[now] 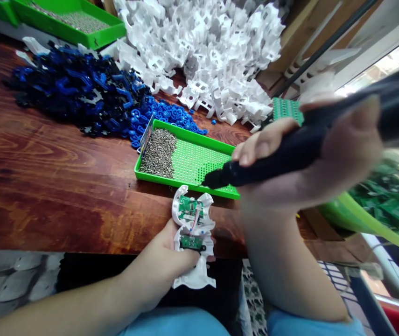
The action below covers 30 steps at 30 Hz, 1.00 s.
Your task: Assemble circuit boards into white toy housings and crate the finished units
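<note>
My left hand (171, 254) is closed around a white plastic housing (201, 273) at the table's front edge. Two green circuit boards (187, 210) sit inside the housing, joined by thin red and white wires. In my right hand (339, 158) is a black electric screwdriver (290, 144), its body slanting down to the left. The driver's tip is above the near rim of a green perforated tray (206, 151), a little above the housing and apart from it. Small metal screws (157, 151) are heaped at the left end of that tray.
A large pile of white plastic shells (206, 51) lies at the back. Black and blue parts (76, 88) and small blue pieces (171, 116) are heaped left of it. Another green screw tray (97, 35) is at back left. Green boards (384, 200) fill a container on the right.
</note>
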Each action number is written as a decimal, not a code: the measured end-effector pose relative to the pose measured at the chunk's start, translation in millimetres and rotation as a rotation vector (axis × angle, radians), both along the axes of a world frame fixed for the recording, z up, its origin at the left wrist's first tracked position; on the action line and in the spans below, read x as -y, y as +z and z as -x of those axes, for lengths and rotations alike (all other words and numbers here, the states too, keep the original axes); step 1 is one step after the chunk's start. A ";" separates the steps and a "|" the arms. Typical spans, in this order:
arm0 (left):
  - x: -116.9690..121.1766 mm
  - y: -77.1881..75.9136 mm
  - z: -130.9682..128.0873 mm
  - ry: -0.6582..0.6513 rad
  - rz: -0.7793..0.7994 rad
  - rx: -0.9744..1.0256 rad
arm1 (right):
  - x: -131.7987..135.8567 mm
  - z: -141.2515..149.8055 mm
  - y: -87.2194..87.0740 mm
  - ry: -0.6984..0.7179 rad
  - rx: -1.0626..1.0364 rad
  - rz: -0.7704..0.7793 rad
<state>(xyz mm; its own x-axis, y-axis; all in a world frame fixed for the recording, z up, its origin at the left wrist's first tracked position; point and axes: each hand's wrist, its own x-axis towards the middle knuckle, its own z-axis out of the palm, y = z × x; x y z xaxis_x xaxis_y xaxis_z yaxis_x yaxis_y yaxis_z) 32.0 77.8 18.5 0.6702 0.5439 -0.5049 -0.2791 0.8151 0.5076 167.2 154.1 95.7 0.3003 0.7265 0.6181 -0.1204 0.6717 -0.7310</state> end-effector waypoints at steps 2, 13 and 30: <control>-0.4 -1.0 1.3 0.001 0.010 0.022 | -21.9 -7.9 -5.3 -0.104 0.004 -0.054; -1.5 -4.4 4.9 -0.009 0.034 0.093 | -80.6 -34.1 -37.4 -0.303 0.114 -0.020; -1.5 -5.2 3.5 0.013 0.057 0.072 | -79.3 -37.6 -36.3 -0.317 0.103 -0.085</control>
<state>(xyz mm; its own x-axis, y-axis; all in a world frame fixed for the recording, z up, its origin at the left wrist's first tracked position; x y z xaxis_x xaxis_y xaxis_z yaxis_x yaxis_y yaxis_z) 28.5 79.3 13.3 0.6991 0.5246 -0.4858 -0.3243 0.8382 0.4384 204.8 233.4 59.4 0.4357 0.5517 0.7112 0.1758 0.7228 -0.6683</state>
